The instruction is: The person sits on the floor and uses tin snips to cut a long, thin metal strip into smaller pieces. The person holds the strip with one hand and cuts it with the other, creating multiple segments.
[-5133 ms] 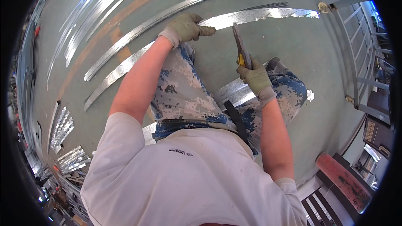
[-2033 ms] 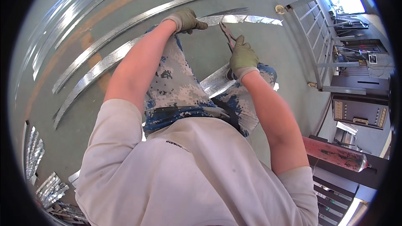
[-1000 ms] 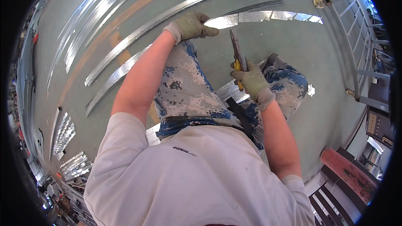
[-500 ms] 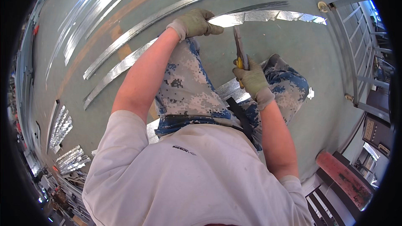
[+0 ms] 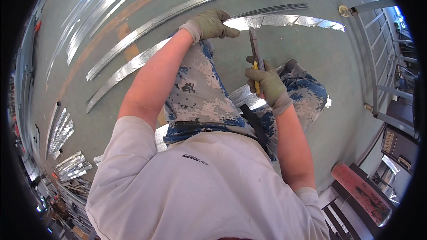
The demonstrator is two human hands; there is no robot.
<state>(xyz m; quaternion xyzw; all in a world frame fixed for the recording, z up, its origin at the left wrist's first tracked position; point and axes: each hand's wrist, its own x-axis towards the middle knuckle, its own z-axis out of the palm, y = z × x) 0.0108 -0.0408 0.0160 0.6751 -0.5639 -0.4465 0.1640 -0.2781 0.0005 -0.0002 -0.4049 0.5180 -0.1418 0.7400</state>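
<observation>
My left hand [image 5: 213, 24], in a greenish work glove, grips a long shiny sheet-metal strip [image 5: 271, 20] with thumb and fingers. The strip runs across my left knee, and its right-hand part has several cuts along the near edge that leave slanted tabs. In my gloved right hand [image 5: 267, 82] are tin snips [image 5: 254, 46] with yellow handles, pointing away from me. Their blade tips are at or just below the strip's near edge; whether they touch it I cannot tell.
Thin dark metal strips [image 5: 275, 9] lie just beyond the held one. Longer metal lengths [image 5: 178, 13] rest on the green floor. A wheeled metal frame [image 5: 373, 53] stands at the right, above a red cylinder [image 5: 362, 193]. Cut, notched pieces [image 5: 61, 131] lie at the left.
The snips have shifted slightly, with the right hand turning a little on the handles. My left hand keeps its grip on the strip and has hardly moved.
</observation>
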